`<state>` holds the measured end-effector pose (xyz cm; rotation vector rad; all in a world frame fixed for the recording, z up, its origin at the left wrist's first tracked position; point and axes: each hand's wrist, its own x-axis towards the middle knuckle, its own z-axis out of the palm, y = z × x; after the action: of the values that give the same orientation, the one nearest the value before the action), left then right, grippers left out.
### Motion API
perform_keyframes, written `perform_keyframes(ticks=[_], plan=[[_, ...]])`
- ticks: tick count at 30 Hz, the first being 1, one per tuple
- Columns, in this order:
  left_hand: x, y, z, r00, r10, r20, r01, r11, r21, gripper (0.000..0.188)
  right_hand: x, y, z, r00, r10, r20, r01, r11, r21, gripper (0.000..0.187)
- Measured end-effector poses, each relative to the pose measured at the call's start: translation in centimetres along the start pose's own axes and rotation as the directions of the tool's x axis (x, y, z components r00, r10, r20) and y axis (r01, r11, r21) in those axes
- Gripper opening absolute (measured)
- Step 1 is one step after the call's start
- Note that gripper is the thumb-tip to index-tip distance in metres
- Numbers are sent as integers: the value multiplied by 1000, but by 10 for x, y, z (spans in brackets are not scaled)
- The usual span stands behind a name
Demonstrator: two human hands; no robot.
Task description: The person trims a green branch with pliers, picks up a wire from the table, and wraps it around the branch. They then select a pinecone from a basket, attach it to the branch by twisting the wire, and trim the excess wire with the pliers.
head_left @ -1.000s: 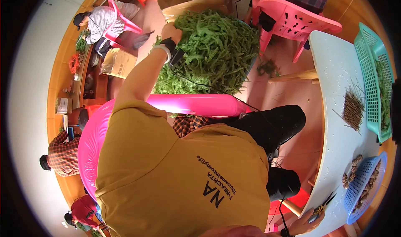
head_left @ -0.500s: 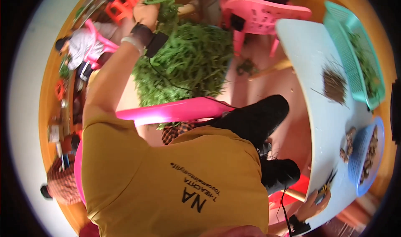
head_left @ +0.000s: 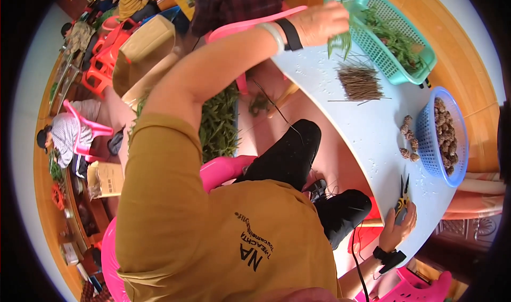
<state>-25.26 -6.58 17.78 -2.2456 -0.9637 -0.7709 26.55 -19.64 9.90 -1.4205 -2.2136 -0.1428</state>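
Observation:
My left hand [head_left: 322, 24] is stretched out over the far end of the pale blue table [head_left: 359, 134], fingers closed on a small sprig of green leaves [head_left: 340, 43] that hangs below them. Close by are a bundle of thin brown sticks [head_left: 360, 83] and a green basket [head_left: 396, 70] with leafy stems [head_left: 391, 35] inside. Down at the near right, my right hand [head_left: 399, 227] rests on the table edge, wrapped round yellow-and-black snips [head_left: 402, 202]. Their pointed blades are apart and face away from me.
A blue basket [head_left: 426, 137] of brown cone-like pieces [head_left: 445, 134] stands on the table, with several loose ones [head_left: 408, 137] beside it. Left of my legs lies a heap of green leaves [head_left: 221, 123], partly behind my arm. A pink chair [head_left: 226, 171] and a cardboard box [head_left: 143, 51] are near; people sit beyond.
My left hand has swung right from the leaf heap to above the table, bringing green leaves with it. My right hand keeps hold of the snips. The whole view has turned rightward.

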Motion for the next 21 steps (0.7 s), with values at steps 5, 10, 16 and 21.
perform_keyframes(ticks=[5,10,16,21], plan=[[-9,5,57,965,-28,262,61,991,-118,33,11,0,9,999,45,19,-45,999,26,47],[-9,15,58,950,-74,305,112,987,-111,44,23,7,15,998,49,24,-49,999,5,47],[-9,8,45,963,-248,105,255,965,-55,44,33,15,21,997,69,27,-69,998,-7,47],[-14,18,43,600,-691,404,787,600,-142,29,33,17,22,998,54,15,-54,999,0,47]])
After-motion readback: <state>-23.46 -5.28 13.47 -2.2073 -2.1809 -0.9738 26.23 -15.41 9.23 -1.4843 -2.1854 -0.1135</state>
